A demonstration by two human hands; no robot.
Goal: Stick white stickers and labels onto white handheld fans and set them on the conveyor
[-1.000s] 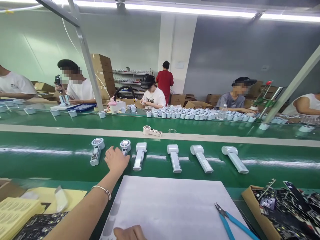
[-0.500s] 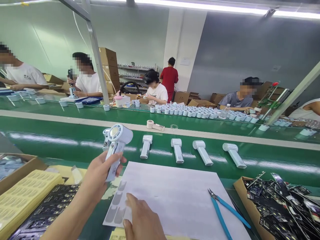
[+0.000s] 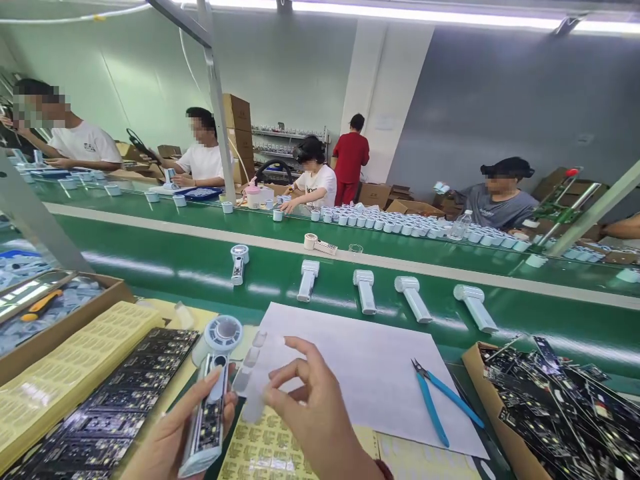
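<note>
On green belt (image 3: 270, 262), counted 5 blue fans (image 3: 365, 292); noted 1 opened fan (image 3: 215, 412), partly finger-covered, clasped in left hand (image 3: 169, 432), 1 blurred label (image 3: 253, 409) pinched in right hand (image 3: 319, 405).

Over the white sheet (image 3: 365, 373) a hand could pass between the right hand (image 3: 317, 407) and the blue-handled nippers (image 3: 429, 407); beyond these, the cardboard box (image 3: 486, 383) of circuit boards walls off the right. Leftward, the left hand (image 3: 170, 427) and its raised handheld fan (image 3: 215, 377) block the way. Gaps separate the fans (image 3: 365, 291) lying along the green belt (image 3: 335, 275); a grey post (image 3: 43, 213) bars the far left.
</note>
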